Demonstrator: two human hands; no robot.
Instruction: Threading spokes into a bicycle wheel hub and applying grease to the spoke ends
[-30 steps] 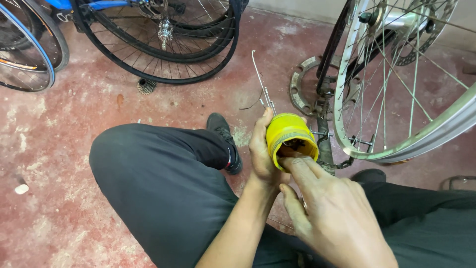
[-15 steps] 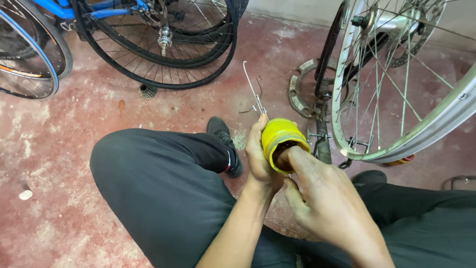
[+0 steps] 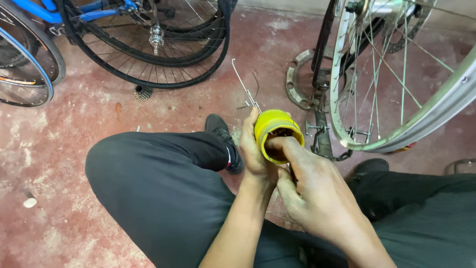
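The left hand (image 3: pixel 255 151) holds a yellow tub (image 3: pixel 277 133) above the knees, its fingers curled round the far wall, just as half a second ago. The right hand (image 3: pixel 317 191) now reaches deeper: its fingers (image 3: pixel 290 149) dip over the rim into the dark contents, fingertips hidden. A bent wire spoke (image 3: pixel 244 89) sticks up beside the left hand. A silver wheel rim (image 3: pixel 406 126) stands near on the red floor (image 3: pixel 74 129).

Glossy yellow plastic tub (image 3: pixel 275 130); shiny metal rim (image 3: pixel 421 116).
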